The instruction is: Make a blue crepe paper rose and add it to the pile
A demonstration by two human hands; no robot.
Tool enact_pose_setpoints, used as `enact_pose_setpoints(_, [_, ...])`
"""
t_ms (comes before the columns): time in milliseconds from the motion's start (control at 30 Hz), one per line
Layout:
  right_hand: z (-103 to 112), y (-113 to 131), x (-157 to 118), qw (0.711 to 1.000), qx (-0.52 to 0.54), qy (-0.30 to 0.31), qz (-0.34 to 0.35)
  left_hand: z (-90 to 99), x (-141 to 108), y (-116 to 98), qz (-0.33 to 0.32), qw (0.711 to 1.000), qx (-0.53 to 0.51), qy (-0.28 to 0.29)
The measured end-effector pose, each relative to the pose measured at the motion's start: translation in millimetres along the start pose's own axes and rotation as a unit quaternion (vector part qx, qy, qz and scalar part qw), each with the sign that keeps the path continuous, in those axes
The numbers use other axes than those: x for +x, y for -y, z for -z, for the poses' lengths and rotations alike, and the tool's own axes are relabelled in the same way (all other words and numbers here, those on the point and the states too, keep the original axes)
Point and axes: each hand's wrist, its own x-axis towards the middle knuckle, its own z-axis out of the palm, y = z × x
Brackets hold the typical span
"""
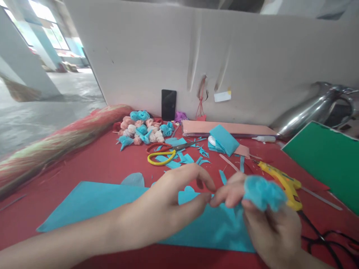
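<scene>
My right hand (269,224) is closed around the base of a ruffled blue crepe-paper flower (265,192), its forefinger reaching left. My left hand (179,201) comes in from the left with fingers curled. Its thumb and forefinger tips draw close together at the right fingertips; anything between them is too small or blurred to make out. Beneath both hands lies a long folded strip of blue crepe paper (106,205). A rounded blue paper petal (133,180) rests behind the strip, and more petals (189,192) show between the hands.
Scissors (161,157) with red and yellow handles lie among blue scraps (186,158). Behind them sits a pile of paper flowers (140,129) near a phone (168,104). At right are a yellow glue gun (283,183), its black cord (319,237), a green board (325,160) and a metal kettle (305,112).
</scene>
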Motion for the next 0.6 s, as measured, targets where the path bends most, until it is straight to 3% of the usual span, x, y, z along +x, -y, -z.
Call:
enact_pose_setpoints(167, [-8.4, -0.6, 8.1, 0.967, 0.183, -0.082, -0.16, -8.5, 8.0, 11.4, 0.027, 0.997, -0.039, 0.064])
enact_pose_setpoints(367, [-12.3, -3.3, 5.1, 0.922, 0.226, -0.139, -0.283, -16.2, 8.2, 13.6, 0.069, 0.991, -0.048, 0.104])
enact_pose_setpoints(467, [-4.7, -4.5, 13.8, 0.914, 0.219, -0.214, -0.267, -15.1, 7.7, 13.8, 0.087, 0.985, -0.03, 0.149])
enact_pose_setpoints(600, [16.5, -13.5, 32.3, 0.909, 0.207, -0.311, -0.185, -7.3, 9.8, 22.1, 0.096, 0.966, 0.072, 0.229])
